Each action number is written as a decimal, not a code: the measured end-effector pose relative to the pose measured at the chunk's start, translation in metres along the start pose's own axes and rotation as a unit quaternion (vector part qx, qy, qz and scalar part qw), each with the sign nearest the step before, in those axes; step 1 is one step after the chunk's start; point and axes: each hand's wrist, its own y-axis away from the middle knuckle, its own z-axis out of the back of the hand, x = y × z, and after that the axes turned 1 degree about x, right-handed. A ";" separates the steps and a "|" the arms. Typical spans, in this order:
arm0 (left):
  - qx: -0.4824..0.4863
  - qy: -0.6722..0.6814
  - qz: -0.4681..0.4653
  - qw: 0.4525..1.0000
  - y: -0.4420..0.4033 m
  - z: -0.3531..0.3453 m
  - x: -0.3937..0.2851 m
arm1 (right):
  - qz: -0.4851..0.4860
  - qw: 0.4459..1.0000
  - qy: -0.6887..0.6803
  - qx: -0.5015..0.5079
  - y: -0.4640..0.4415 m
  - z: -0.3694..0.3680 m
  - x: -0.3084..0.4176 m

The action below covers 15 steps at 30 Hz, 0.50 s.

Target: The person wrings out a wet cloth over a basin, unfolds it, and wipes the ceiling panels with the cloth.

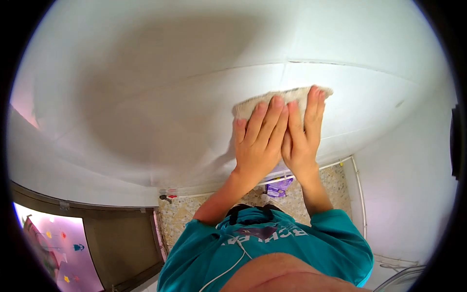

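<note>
A beige cloth [301, 96] lies spread against the white tiled wall [369, 92] in front of me. My left hand [260, 138] rests flat on its left part, fingers stretched upward and a little apart. On the right part lies my right hand [302, 136], also flat with its fingers extended, side by side with the left and touching it. Both palms face the wall, so the cloth beneath them is mostly hidden. Neither hand is curled around the cloth.
A white pipe [335, 164] runs low along the wall, with a red-handled tap [168, 198] at left. A purple packet [278, 187] sits on the speckled floor [185, 219]. At lower left is a dark-framed opening [119, 243]. A white earphone cord [228, 263] hangs over my teal shirt.
</note>
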 end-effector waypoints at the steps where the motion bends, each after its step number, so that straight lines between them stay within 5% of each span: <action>1: -0.016 -0.001 0.003 1.000 -0.011 0.000 -0.006 | 0.003 1.000 -0.004 0.000 -0.009 0.006 -0.004; 6: -0.064 -0.027 0.018 0.997 -0.022 -0.008 -0.015 | 0.005 0.999 -0.039 0.026 -0.008 0.019 -0.022; 8: 0.005 -0.027 0.010 1.000 -0.001 -0.011 -0.018 | -0.001 0.998 -0.050 0.048 0.021 0.021 -0.029; 15: 0.018 -0.009 0.021 1.000 0.070 -0.045 -0.034 | -0.042 0.986 -0.048 0.156 0.091 0.021 -0.046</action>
